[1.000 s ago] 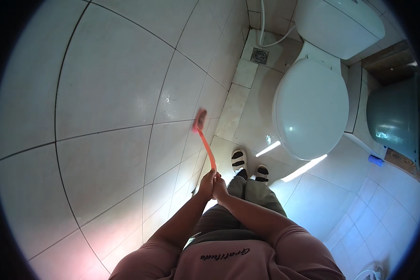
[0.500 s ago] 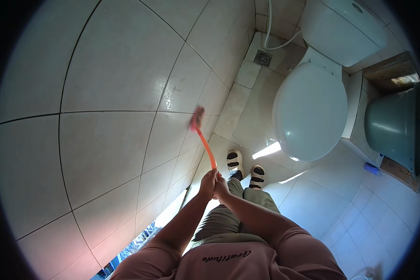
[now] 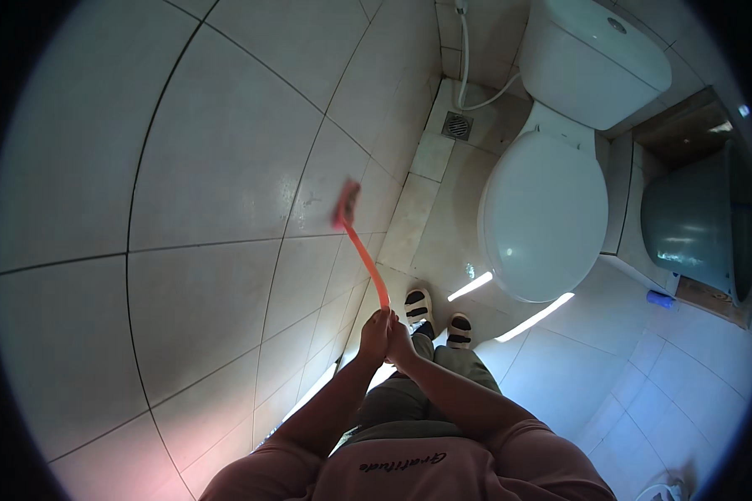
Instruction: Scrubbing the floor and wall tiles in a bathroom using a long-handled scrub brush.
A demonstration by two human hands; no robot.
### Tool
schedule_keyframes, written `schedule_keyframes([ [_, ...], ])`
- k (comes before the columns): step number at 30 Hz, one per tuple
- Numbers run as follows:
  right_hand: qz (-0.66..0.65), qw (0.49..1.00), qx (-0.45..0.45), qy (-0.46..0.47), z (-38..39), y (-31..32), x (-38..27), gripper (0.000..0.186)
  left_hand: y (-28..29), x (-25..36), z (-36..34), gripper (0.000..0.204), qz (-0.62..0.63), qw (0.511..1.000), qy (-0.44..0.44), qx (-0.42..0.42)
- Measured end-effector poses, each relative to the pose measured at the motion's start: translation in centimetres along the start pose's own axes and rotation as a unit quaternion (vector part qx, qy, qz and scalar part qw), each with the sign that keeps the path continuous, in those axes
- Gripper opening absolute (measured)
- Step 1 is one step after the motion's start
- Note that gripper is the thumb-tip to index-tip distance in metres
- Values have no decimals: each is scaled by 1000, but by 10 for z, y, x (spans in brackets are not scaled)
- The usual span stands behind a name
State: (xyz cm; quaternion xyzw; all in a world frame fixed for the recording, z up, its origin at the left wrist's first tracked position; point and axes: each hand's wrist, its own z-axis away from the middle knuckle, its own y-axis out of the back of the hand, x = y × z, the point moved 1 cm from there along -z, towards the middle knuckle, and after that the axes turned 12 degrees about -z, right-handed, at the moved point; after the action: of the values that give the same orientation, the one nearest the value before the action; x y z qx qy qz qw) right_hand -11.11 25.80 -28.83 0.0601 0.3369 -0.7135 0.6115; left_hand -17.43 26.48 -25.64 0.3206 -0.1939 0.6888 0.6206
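Both my hands are closed round the handle of a scrub brush (image 3: 366, 260) with a long orange-pink handle. My left hand (image 3: 374, 337) and my right hand (image 3: 400, 344) are pressed together at the handle's near end, in front of my legs. The dark, pink-edged brush head (image 3: 347, 204) is at the tiled wall (image 3: 217, 184) on my left, just beyond a grout line. Motion blurs the head, and its bristles do not show clearly. Wet, shiny marks lie on the tiles beside it.
A white toilet (image 3: 545, 219) with its lid down stands ahead to the right. Past it, a grey-green tub (image 3: 689, 225) rests in a recess. A floor drain (image 3: 457, 126) and a white hose (image 3: 466, 67) are at the back. My sandalled feet (image 3: 419, 307) stand near the wall.
Along the wall tiles, the brush head has moved away from me, from over the grout line to beyond it. Both hands keep their hold. The whole view has shifted slightly.
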Motion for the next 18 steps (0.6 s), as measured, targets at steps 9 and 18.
schedule_keyframes([
  [9, 8, 996, 12, -87, -4, -25, -63, 23, 19, 46, -27, 31, -44, 994, 47, -91],
  [18, 57, 956, -1, 289, -20, -38, -98, 22, 14, 101, -32, 28, -44, 977, -205, -39],
])
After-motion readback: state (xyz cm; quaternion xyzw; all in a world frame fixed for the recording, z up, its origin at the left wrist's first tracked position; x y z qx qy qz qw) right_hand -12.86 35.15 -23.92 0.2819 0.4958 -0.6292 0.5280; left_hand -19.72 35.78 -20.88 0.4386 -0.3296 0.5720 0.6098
